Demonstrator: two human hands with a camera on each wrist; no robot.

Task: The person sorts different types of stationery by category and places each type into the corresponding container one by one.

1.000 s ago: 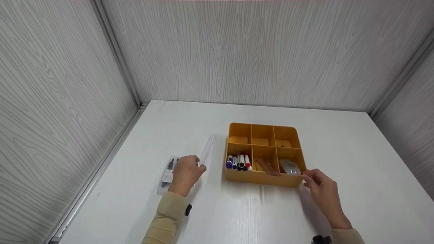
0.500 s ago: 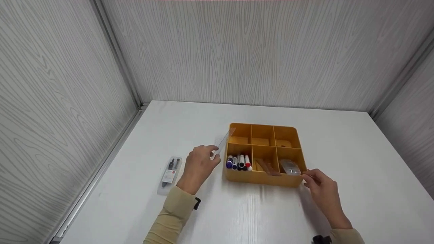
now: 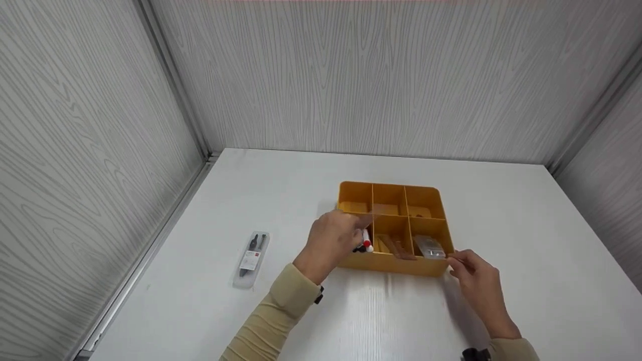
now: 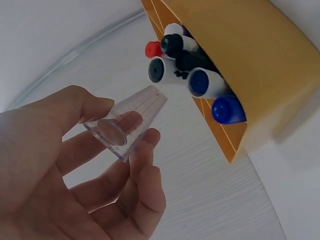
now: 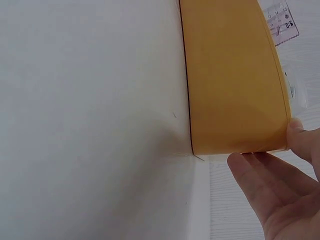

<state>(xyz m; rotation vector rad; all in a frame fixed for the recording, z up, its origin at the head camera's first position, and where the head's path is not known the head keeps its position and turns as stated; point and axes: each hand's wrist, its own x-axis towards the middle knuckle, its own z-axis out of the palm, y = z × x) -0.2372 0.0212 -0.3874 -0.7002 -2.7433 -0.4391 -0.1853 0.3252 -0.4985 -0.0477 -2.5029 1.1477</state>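
Observation:
My left hand [image 3: 328, 243] pinches a clear plastic ruler [image 4: 146, 106] by its holed end, over the left side of the yellow compartment box [image 3: 396, 264]. In the left wrist view the ruler points away from the palm, beside several capped markers [image 4: 202, 82] standing tilted in the box. The head view shows the ruler only faintly, crossing the dividers. At the box's front right corner, my right hand [image 3: 479, 288] grips the rim between thumb and fingers. Another transparent ruler [image 3: 401, 251] leans in the front middle compartment, and a clear plastic case [image 3: 430, 247] lies in the front right one.
A clear case with a drawing compass [image 3: 251, 259] lies on the white table [image 3: 200, 311], left of the box. Pale wood-grain panels [image 3: 351, 75] stand behind the table and along both sides.
The left hand has carried the ruler rightward from beside the compass case to over the box, now covering part of the markers. The right hand and the box have stayed in place.

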